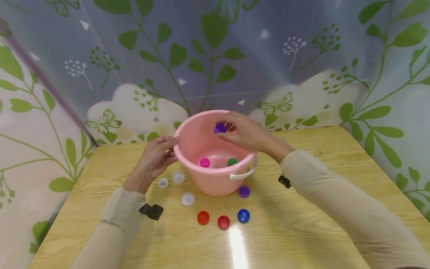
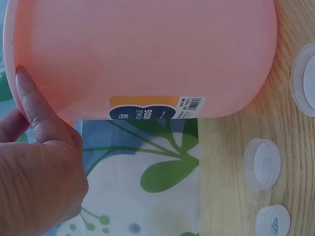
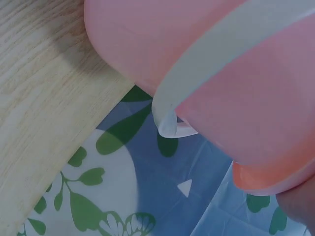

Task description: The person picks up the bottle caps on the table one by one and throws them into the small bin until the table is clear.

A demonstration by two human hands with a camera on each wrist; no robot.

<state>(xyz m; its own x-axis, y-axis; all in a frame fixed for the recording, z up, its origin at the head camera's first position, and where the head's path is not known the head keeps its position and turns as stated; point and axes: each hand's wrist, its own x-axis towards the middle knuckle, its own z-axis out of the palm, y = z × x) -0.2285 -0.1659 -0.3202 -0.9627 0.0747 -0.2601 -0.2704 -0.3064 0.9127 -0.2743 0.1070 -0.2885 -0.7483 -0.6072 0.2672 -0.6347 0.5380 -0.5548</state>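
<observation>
While the right hand [image 1: 246,133] pinches a purple cap [image 1: 220,129] at the mouth of the bucket [image 1: 216,183], a reddish patch between its fingers is hard to make out. The left hand [image 1: 154,158] grips the bucket's rim. The near rim hides part of the floor, where a pink cap [image 1: 205,163] and a green cap [image 1: 232,162] lie. The right wrist view cuts that hand to a sliver. Behind the bucket, the table [image 1: 302,220] ends at printed cloth [image 1: 218,86]; wood runs rightward beneath the forearm. Two red caps [image 1: 203,218] sit well inside the table's left edge.
</observation>
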